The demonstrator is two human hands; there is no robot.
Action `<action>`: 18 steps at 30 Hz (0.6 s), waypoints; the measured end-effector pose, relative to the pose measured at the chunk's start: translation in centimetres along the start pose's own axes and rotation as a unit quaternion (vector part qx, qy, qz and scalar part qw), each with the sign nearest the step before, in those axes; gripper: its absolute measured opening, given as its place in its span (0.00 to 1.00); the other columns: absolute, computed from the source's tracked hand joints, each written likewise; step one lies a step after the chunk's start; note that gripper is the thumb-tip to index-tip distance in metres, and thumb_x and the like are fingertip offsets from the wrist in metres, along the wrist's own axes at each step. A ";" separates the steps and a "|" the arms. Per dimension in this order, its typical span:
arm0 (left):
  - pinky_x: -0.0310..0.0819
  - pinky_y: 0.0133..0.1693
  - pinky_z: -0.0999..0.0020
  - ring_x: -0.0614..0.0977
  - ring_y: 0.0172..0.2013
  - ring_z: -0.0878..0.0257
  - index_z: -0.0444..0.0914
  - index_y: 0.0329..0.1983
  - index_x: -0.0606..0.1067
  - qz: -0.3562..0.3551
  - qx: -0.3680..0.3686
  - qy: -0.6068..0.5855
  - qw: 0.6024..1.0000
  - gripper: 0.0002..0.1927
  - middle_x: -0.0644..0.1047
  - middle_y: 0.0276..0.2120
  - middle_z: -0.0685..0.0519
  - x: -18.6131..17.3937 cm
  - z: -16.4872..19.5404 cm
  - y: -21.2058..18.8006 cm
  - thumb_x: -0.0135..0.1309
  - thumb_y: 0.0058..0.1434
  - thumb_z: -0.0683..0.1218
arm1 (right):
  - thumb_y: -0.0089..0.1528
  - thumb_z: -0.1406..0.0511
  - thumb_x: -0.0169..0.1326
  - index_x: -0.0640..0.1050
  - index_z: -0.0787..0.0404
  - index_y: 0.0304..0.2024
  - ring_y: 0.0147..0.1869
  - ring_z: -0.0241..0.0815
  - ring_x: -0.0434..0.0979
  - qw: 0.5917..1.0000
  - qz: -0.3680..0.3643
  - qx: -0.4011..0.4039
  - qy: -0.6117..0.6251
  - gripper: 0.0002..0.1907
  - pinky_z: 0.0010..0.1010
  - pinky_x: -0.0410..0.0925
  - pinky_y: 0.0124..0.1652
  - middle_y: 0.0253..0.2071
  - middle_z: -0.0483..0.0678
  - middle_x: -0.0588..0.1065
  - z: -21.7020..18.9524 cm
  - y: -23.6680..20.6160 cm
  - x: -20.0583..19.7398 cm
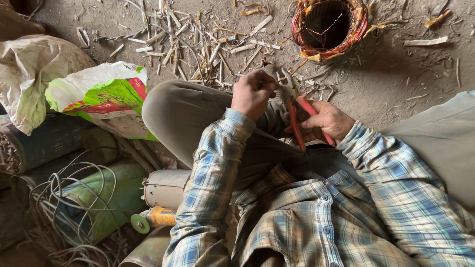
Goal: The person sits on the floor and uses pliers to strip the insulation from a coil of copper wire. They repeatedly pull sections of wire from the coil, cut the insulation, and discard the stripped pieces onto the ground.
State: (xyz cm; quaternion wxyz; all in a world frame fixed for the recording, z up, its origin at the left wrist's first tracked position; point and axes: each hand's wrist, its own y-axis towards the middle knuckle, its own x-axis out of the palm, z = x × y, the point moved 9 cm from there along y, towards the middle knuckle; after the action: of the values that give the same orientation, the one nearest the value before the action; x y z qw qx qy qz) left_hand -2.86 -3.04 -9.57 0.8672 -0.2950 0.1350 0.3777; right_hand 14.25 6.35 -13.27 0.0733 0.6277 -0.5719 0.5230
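Dusty ground (397, 76) spreads before my crossed legs in the head view, littered with pale snipped slivers (189, 38) and bits of wire. Ahead and slightly to my right lies a round coil of copper wire (329, 20), reddish and wrapped in yellow strips, already loose on the dirt. At my left sit a crumpled white-and-green bag (105, 97), dull metal cylinders (37, 144), a tangle of grey cable (68, 213) and a small grinder (152, 218) with a green disc.

Judging by the scraps, much cutting is done; the piece between my hands is not yet finished.

My right hand (329, 120) is wrapped around the red handles of the pliers (296, 114), fingers closed snugly on them, jaws pointing away from me. My left hand (253, 93) pinches a thin pale strip (279, 80) tightly between thumb and fingertips, right at the plier jaws, just above my knee. The strip touches the tool's nose, though I cannot tell whether the jaws bite it.
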 end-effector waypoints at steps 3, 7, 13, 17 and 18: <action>0.82 0.37 0.71 0.84 0.32 0.69 0.36 0.37 0.80 -0.023 0.009 -0.147 0.989 0.03 0.84 0.32 0.54 0.5 -0.8 0.3 0.57 0.63 0.39 | 0.62 0.76 0.47 0.71 0.73 0.59 0.50 0.54 0.84 0.999 -0.006 -0.017 -0.028 0.22 0.45 0.79 0.46 0.49 0.65 0.79 0.4 0.4 -0.5; 0.81 0.34 0.65 0.83 0.26 0.63 0.43 0.39 0.82 0.042 0.060 0.104 0.992 0.06 0.84 0.29 0.53 -0.3 0.8 -0.9 0.55 0.63 0.42 | 0.60 0.78 0.49 0.73 0.70 0.59 0.51 0.49 0.83 0.990 0.036 -0.044 -0.132 0.23 0.37 0.76 0.51 0.48 0.57 0.79 1.2 1.3 -1.8; 0.75 0.23 0.59 0.83 0.24 0.56 0.48 0.49 0.80 0.119 0.155 0.351 0.916 0.13 0.84 0.33 0.51 -0.2 6.1 -3.3 0.52 0.63 0.45 | 0.59 0.77 0.50 0.72 0.64 0.59 0.51 0.46 0.82 0.984 0.074 -0.043 -0.154 0.24 0.36 0.75 0.50 0.45 0.48 0.75 2.0 1.5 -3.1; 0.79 0.30 0.62 0.85 0.34 0.56 0.55 0.54 0.79 0.105 0.218 0.425 0.872 0.24 0.83 0.37 0.53 0.6 7.7 -3.9 0.52 0.54 0.43 | 0.59 0.76 0.49 0.72 0.63 0.59 0.51 0.47 0.82 0.984 0.120 0.007 -0.134 0.24 0.38 0.77 0.46 0.45 0.48 0.75 2.3 1.4 -3.7; 0.79 0.30 0.61 0.85 0.35 0.56 0.56 0.54 0.80 0.081 0.214 0.431 0.873 0.24 0.83 0.38 0.52 0.9 7.4 -3.9 0.52 0.55 0.43 | 0.60 0.76 0.49 0.71 0.63 0.60 0.51 0.46 0.82 0.985 0.117 0.008 -0.127 0.24 0.39 0.77 0.45 0.45 0.48 0.75 2.1 1.4 -3.5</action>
State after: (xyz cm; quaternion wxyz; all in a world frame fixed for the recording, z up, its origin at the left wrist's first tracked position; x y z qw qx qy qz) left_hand 0.72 -0.12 -2.57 0.7315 -0.2239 0.5960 0.2441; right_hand 15.06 6.70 -17.51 -0.0666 0.6180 -0.6421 0.4487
